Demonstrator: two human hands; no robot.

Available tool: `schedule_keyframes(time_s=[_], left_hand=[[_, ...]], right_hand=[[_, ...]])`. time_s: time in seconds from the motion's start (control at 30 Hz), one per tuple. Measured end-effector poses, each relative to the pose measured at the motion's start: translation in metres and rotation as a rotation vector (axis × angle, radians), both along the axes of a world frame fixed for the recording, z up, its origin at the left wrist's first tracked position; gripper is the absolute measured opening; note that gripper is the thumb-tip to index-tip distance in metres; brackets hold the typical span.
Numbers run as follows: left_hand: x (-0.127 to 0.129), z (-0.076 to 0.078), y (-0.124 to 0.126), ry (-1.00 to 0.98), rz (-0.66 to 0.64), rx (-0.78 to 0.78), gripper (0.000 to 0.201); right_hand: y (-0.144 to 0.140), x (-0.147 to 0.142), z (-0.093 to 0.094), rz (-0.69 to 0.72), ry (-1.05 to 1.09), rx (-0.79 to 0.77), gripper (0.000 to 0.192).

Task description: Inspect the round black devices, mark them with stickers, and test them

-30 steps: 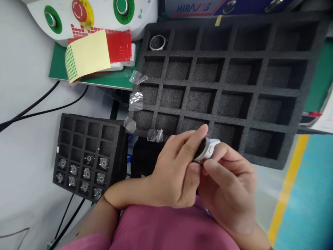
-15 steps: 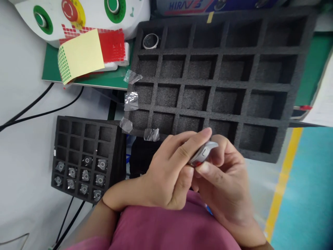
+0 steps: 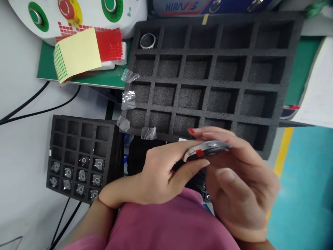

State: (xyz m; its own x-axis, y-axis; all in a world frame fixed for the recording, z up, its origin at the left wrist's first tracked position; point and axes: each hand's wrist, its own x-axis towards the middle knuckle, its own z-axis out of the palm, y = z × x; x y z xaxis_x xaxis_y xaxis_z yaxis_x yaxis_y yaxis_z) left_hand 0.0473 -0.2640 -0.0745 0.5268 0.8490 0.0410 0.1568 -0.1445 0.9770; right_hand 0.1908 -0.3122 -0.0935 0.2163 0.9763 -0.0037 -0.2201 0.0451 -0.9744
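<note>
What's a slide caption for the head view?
Both hands, left hand and right hand, hold a silver watch case edge-on above a black foam tray.

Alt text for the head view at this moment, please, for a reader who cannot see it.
Two bare hands, left hand and right hand, hold a round silver watch case edge-on above a pink-clothed lap. Behind them lies a large black foam tray with one round case in a far corner cell; a smaller foam tray of small parts sits at left.

Person wears a pink garment (image 3: pixel 166 225), plain, no print visible. Both hands bare: left hand (image 3: pixel 158 173), right hand (image 3: pixel 239 187); no gloves or rings seen. Forearms uncovered where they show.
</note>
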Motion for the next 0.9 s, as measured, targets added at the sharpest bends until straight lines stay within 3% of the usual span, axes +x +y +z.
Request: schedule_keyframes(time_s=[0.1,0.23,0.37,0.57,0.9], left_hand=[[0.001,0.002,0.002,0.047,-0.016,0.14,0.016],[0.001,0.002,0.004,0.042,-0.039,0.21,0.014],[0.0,0.001,0.002,0.095,-0.049,0.271,0.016],[-0.004,-0.006,-0.004,0.204,0.004,0.443,0.021],[0.001,-0.014,-0.005,0.213,0.077,0.622,0.024]], right_hand=[[0.002,-0.001,0.003,0.076,0.056,0.053,0.03],[0.004,-0.004,0.003,0.104,0.101,0.064,0.026],[0.005,-0.01,-0.002,0.057,0.132,0.089,0.018],[0.011,-0.022,-0.007,0.013,0.203,0.233,0.025],[0.018,-0.042,-0.011,-0.153,0.322,0.25,0.029]])
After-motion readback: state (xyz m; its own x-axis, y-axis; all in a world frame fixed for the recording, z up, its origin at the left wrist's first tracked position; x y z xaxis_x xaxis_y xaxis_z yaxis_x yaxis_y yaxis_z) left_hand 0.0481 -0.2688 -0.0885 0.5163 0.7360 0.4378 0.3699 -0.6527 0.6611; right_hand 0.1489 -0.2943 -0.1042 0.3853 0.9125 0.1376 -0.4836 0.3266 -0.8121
